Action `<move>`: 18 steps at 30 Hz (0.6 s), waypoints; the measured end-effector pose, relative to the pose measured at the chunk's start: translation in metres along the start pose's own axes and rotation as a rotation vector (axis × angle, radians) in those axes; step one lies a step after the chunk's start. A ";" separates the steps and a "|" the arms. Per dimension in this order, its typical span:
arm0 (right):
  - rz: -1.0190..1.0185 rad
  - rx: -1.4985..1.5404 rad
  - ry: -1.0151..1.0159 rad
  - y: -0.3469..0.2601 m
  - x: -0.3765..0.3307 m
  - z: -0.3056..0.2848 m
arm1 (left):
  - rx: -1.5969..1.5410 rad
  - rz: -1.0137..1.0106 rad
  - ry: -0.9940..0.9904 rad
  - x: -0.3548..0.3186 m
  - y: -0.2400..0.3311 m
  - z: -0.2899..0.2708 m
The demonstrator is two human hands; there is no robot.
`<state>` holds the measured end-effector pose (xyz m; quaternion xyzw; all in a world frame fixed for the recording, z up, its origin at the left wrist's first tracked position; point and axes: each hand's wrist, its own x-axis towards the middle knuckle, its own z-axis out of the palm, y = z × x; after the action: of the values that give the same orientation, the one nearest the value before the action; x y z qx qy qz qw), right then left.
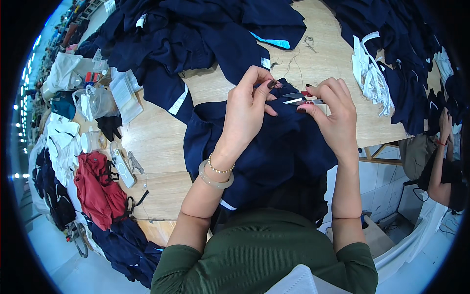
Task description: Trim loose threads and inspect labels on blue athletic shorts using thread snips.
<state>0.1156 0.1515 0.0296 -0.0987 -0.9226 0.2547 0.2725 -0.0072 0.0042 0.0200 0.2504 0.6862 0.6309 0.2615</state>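
A navy garment (264,147) lies over the near table edge and across my lap, its gathered waistband at the left. My left hand (247,108) is closed in a pinch at the garment's far edge, other fingers curled against the cloth. Fine strands seem to show at those fingertips, too small to make out surely. In my right hand (338,110) is a pair of thread snips (309,102) with red handles, held between thumb and fingers. The snips' blades stand apart, pointing left over the cloth, close to my left fingertips.
More navy garments (181,39) are heaped at the far side. White strips (372,78) lie bundled at the right. A white phone (122,166), red garment (98,188) and plastic bag (100,103) lie leftward. Loose threads (309,44) dot the table (156,191). Another person's arm (440,157) shows far right.
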 end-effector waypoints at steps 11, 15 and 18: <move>0.014 0.037 -0.020 0.001 0.000 0.002 | -0.053 -0.033 -0.007 0.003 -0.001 -0.001; 0.002 0.053 -0.017 0.001 0.001 0.004 | -0.070 -0.041 -0.012 0.003 -0.002 -0.002; -0.005 0.048 -0.019 0.000 0.001 0.003 | -0.070 -0.043 -0.015 0.003 -0.001 -0.001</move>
<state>0.1128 0.1506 0.0279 -0.0876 -0.9190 0.2771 0.2666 -0.0100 0.0052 0.0185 0.2310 0.6670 0.6468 0.2888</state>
